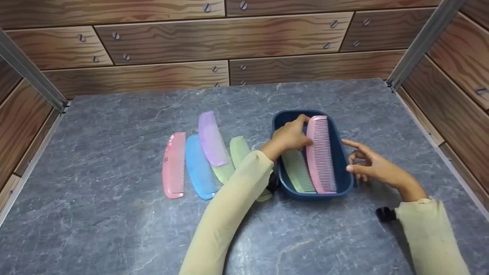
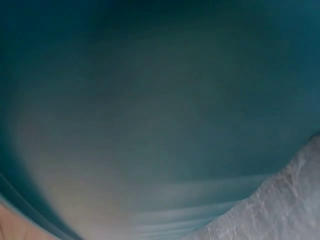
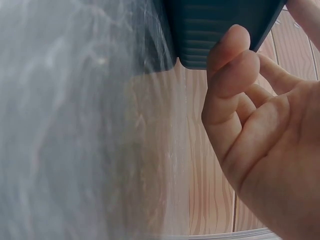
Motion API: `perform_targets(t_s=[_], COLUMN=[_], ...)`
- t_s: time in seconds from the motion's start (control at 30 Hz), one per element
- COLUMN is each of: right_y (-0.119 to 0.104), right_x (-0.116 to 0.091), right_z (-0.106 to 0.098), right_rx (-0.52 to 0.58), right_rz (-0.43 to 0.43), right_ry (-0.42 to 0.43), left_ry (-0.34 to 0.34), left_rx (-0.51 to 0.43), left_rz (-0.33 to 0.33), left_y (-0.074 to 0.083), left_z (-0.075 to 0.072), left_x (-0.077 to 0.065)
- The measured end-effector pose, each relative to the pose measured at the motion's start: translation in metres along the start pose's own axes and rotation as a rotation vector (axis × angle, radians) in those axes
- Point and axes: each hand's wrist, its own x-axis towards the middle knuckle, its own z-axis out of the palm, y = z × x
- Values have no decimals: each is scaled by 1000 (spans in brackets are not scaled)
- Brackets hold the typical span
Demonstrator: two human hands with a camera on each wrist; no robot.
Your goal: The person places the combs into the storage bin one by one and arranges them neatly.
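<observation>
In the head view, my left hand [image 1: 289, 135] reaches into a dark blue plastic bin [image 1: 311, 196] and holds a pink comb [image 1: 315, 160] by its spine. A light green comb [image 1: 297, 172] lies in the bin to the left of the pink one. My right hand [image 1: 372, 166] is at the bin's right side, index finger and thumb extended towards its wall, other fingers loosely bent. The right wrist view shows this hand [image 3: 265, 130] beside the bin's ribbed wall [image 3: 200, 35]. A blurred bin wall [image 2: 165, 115] fills most of the left wrist view.
Left of the bin lie a pink-red comb [image 1: 174, 166], a blue comb [image 1: 198, 164], a purple comb [image 1: 212, 139] overlapping a light green one [image 1: 222, 173], and another light green comb [image 1: 239, 149] partly behind my left sleeve. Wood-patterned walls [image 1: 225, 42] border the grey marbled table [image 1: 114, 221].
</observation>
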Motion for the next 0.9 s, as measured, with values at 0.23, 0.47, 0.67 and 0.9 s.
perform_targets(t_s=[0.23,0.47,0.67,0.9], right_y=[0,1,4,4], right_x=[0,0,2,2], right_z=[1,0,-1,-1], right_rx=[8,6,31,19], right_rz=[-4,-2,-59,-55], right_ry=[-4,-5,-36,-30], left_ry=[-3,19,20,13], left_rx=[22,45,90,2], left_rz=[-15,-26,-49,-3], left_y=[-1,0,1,-1], left_z=[0,1,2,1], left_x=[1,3,3,0])
